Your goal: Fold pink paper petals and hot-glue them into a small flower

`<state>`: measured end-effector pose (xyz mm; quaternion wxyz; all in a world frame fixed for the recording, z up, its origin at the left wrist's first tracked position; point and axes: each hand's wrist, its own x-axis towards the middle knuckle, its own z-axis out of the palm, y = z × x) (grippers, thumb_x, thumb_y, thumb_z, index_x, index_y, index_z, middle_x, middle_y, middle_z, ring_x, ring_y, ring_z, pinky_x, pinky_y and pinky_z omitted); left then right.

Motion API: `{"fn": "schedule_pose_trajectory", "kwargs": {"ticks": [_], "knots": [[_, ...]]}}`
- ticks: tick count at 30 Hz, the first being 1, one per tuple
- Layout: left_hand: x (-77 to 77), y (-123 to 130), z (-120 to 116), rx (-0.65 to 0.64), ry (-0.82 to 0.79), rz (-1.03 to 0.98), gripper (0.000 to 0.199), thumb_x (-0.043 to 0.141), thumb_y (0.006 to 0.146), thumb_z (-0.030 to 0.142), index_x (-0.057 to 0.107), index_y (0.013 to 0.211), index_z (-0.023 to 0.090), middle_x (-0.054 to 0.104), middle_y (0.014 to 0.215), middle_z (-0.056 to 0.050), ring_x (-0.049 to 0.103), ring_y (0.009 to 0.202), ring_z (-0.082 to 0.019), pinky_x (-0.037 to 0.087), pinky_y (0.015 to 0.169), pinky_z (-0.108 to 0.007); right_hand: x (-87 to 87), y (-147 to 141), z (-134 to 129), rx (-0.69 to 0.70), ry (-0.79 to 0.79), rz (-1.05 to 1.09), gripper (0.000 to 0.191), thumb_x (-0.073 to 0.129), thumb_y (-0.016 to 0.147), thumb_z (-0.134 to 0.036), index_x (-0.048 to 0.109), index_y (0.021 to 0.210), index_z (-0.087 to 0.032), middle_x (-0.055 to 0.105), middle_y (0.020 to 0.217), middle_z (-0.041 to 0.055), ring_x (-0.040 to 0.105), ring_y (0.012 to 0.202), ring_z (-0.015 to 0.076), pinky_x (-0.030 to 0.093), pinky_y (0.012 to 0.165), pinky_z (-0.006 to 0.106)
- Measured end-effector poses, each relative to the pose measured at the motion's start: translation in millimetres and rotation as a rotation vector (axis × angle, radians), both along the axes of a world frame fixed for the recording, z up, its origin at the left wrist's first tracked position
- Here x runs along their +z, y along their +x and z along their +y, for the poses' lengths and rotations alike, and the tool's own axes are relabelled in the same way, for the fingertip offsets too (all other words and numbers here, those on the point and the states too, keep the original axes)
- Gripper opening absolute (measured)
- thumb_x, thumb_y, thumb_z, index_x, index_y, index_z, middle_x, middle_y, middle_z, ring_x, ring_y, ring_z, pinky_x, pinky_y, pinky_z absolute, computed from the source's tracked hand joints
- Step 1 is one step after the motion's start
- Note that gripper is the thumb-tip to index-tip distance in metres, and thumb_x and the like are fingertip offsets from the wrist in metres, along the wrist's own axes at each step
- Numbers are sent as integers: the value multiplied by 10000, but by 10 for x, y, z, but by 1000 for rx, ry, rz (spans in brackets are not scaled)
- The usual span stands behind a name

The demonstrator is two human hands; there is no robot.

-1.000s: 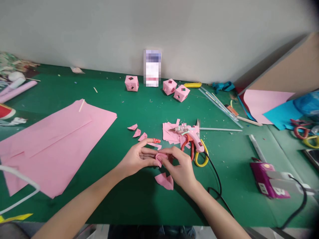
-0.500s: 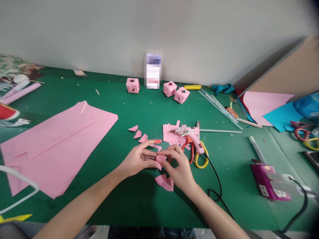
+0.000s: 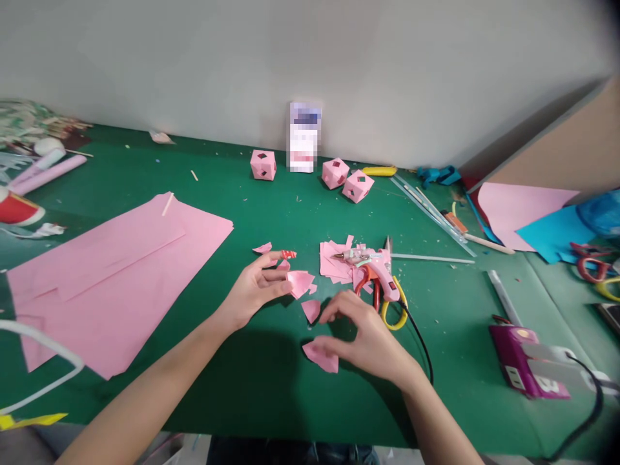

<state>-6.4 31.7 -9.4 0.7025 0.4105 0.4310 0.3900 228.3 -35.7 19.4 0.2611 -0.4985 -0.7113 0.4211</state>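
My left hand (image 3: pixel 259 284) pinches a curved pink paper piece (image 3: pixel 299 283) between thumb and fingers; red and white tape wraps one fingertip. My right hand (image 3: pixel 363 332) is open, fingers and thumb apart, over a folded pink piece (image 3: pixel 322 358) that its thumb overlaps. Another small pink piece (image 3: pixel 310 310) lies just left of my right fingertips. Small pink pieces (image 3: pixel 262 248) lie by my left fingers, some partly hidden. A pink glue gun (image 3: pixel 380 268) rests on paper strips (image 3: pixel 334 265) and on scissors (image 3: pixel 394 313) with red and yellow handles.
Large pink sheets (image 3: pixel 116 278) cover the left of the green table (image 3: pixel 232 400). Three pink paper polyhedra (image 3: pixel 263 165) and a phone (image 3: pixel 304 139) are at the back. A purple power strip (image 3: pixel 526 361), its cable and coloured sheets (image 3: pixel 526 213) are on the right.
My hands have moved apart, the left up and left with a pink piece, the right opening and shifting right. A small pink piece now shows on the table between them.
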Motion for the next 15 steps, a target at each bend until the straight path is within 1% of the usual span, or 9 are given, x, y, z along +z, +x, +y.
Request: {"fn": "schedule_pose_trajectory", "kwargs": {"ticks": [2, 3, 5, 6, 8, 9, 11, 13, 15], "knots": [[-21, -3, 13, 38, 10, -22, 600, 847, 690, 227, 593, 1234, 222, 715, 1074, -47, 706, 970, -167, 565, 793, -214, 20, 6, -48, 159, -27, -84, 315, 859, 677, -345, 662, 900, -242, 611, 975, 20, 552, 930, 200, 495, 803, 342], [-28, -1, 15, 44, 13, -28, 589, 844, 694, 226, 595, 1228, 221, 714, 1069, -48, 704, 978, -169, 565, 801, -220, 21, 0, -70, 205, -27, -123, 309, 868, 661, -309, 668, 887, -241, 608, 984, 24, 547, 945, 208, 500, 808, 351], [-35, 8, 11, 38, 16, -18, 586, 840, 698, 231, 591, 1228, 213, 724, 1036, -55, 705, 978, -177, 566, 806, -231, 19, -19, -98, 234, -11, -153, 175, 808, 722, -209, 671, 829, -233, 611, 955, 24, 551, 939, 202, 508, 792, 344], [-34, 13, 6, 29, 18, -3, 593, 839, 700, 238, 584, 1235, 209, 731, 1021, -60, 707, 973, -183, 566, 804, -239, 20, -27, -102, 219, 4, -128, 116, 757, 766, -168, 668, 809, -228, 616, 939, 22, 561, 928, 190, 512, 787, 334], [-19, 26, -11, -3, 21, 32, 612, 835, 703, 254, 566, 1251, 206, 742, 1016, -70, 714, 964, -194, 567, 807, -259, 29, -35, -90, 129, 73, -8, 91, 680, 833, -136, 664, 820, -224, 624, 928, 18, 586, 896, 162, 522, 776, 312], [-5, 36, -22, -24, 18, 44, 619, 833, 707, 264, 555, 1257, 206, 746, 1024, -76, 716, 968, -202, 567, 815, -271, 35, -35, -77, 54, 143, 61, 88, 668, 850, -138, 665, 847, -226, 626, 928, 17, 596, 879, 152, 526, 768, 307], [29, 65, -49, -72, 0, 53, 628, 829, 711, 283, 536, 1260, 200, 753, 1039, -92, 717, 992, -218, 564, 840, -295, 37, -34, -44, -136, 369, 145, 120, 676, 847, -124, 668, 897, -232, 630, 920, 17, 607, 852, 150, 526, 754, 320], [64, 106, -82, -111, -17, 55, 632, 829, 710, 291, 519, 1252, 190, 759, 1037, -105, 717, 1006, -230, 566, 847, -307, 14, -42, -17, -292, 618, 116, 193, 692, 825, -89, 678, 935, -246, 641, 909, 22, 605, 844, 168, 517, 736, 346], [90, 151, -120, -125, -32, 45, 644, 837, 699, 286, 499, 1239, 187, 764, 1022, -104, 726, 988, -235, 579, 822, -311, -35, -66, -6, -344, 756, 14, 261, 701, 812, -78, 695, 985, -273, 662, 949, 37, 600, 872, 200, 513, 743, 386]]}}
